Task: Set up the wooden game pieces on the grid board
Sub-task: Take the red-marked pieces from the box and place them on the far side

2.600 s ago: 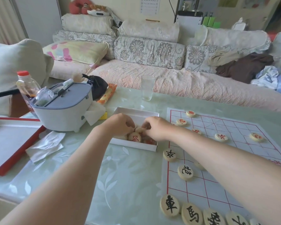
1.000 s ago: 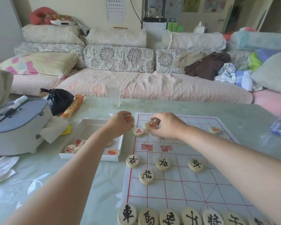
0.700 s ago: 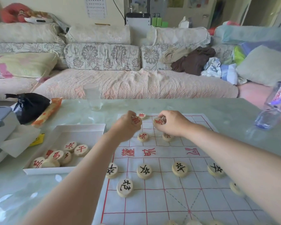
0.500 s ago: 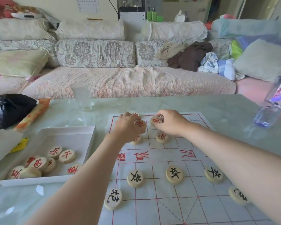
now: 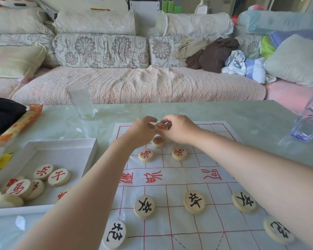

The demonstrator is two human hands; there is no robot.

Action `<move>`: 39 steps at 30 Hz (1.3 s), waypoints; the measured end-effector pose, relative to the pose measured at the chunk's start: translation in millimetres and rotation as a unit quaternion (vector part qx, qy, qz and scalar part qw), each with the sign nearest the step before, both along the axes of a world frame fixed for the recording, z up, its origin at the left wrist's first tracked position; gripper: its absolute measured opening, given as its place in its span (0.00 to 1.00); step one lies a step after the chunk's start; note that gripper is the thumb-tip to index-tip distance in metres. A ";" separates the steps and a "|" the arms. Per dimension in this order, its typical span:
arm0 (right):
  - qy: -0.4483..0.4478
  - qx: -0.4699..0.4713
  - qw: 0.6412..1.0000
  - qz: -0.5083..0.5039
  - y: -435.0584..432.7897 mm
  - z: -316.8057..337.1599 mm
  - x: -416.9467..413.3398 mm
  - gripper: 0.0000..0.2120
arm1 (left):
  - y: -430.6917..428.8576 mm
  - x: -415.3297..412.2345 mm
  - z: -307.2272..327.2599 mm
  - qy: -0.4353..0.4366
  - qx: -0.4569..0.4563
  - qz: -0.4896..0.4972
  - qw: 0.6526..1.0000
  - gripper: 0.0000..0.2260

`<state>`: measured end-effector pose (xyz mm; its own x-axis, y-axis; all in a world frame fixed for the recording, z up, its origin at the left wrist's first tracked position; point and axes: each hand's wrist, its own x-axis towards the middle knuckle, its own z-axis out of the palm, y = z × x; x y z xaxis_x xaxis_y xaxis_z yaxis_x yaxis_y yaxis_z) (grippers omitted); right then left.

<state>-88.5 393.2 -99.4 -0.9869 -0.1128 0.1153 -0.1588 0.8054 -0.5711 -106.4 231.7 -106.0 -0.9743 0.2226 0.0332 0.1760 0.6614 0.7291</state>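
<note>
Three red-lettered pieces point(image 5: 158, 141) lie flat on the far half of the grid board point(image 5: 188, 179). A fourth, the raised piece point(image 5: 161, 126), is in the air over the back rows. The person's right hand point(image 5: 181, 130) pinches it by the rim, fingertips curled over its top. Their left hand point(image 5: 141, 132) is right beside it with fingers curled under; can't tell if it has hold of anything.

Step in hand, I'd say: filling red's side. The black-lettered pieces point(image 5: 194, 202) on the near half look mostly placed.

Next move: lower it flat onto a line crossing, clear of the neighbour below. Spare pieces point(image 5: 58, 177) wait in the white box point(image 5: 65, 154).
</note>
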 end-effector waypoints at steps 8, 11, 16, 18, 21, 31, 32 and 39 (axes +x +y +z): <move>0.034 -0.002 0.998 0.052 -37.3 21.6 -21.2 0.17 | -29.9 -15.1 16.1 -0.109 0.324 0.097 0.935 0.04; 0.026 0.044 0.997 0.059 -52.7 25.4 -41.1 0.19 | -45.9 -27.1 11.1 -0.003 0.184 0.137 0.973 0.05; -0.008 0.167 0.984 0.062 -80.0 15.1 -75.1 0.21 | -73.1 -35.9 -5.8 0.026 -0.121 0.130 0.984 0.13; -0.022 0.186 0.980 0.063 -90.3 9.3 -82.8 0.16 | -77.7 -35.2 -10.4 0.017 -0.197 0.100 0.975 0.16; -0.021 0.223 0.973 0.055 -101.8 2.9 -88.8 0.14 | -77.9 -33.0 -18.0 0.035 -0.252 0.061 0.965 0.17; -0.021 0.267 0.962 0.051 -96.1 2.6 -88.0 0.28 | -71.0 -28.9 -16.5 0.022 -0.280 0.074 0.957 0.18; -0.009 0.246 0.968 0.049 -91.1 7.3 -83.2 0.28 | -69.7 -27.8 -15.2 0.026 -0.281 0.074 0.956 0.18; -0.058 0.177 0.981 0.054 -41.3 21.7 -21.4 0.14 | -43.9 -13.8 -1.4 0.118 -0.251 0.044 0.960 0.15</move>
